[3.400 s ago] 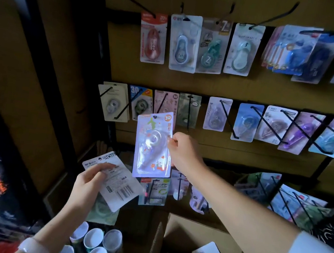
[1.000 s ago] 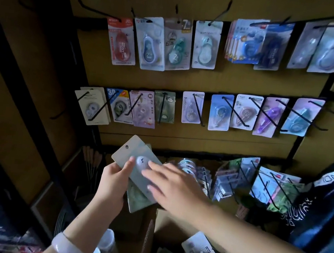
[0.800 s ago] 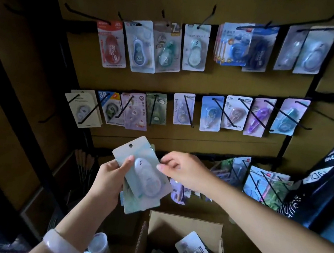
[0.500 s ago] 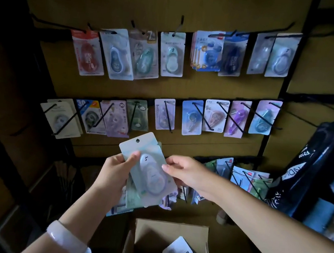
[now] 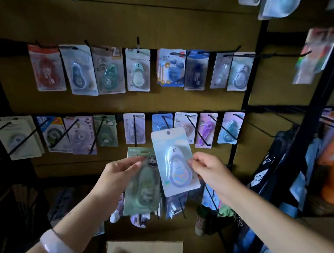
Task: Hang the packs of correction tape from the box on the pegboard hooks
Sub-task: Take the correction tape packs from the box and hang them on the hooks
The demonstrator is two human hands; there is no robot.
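Pale blue pack of correction tape point(image 5: 175, 161), tilted, is pinched at its right edge by the right hand point(image 5: 209, 170), in front of the pegboard point(image 5: 195, 30). Just beside it, the left hand point(image 5: 118, 175) grips a green pack point(image 5: 143, 189). Both packs overlap slightly. The cardboard box point(image 5: 143, 252) stands below.

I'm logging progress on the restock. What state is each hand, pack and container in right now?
Left hand: grips the green pack.
Green pack: held, unhung.
Right hand: pinches the white pack.
White pack: held, tilted, unhung.
Box: open, packs inside.
Matching "5" pack: hanging on a hook.
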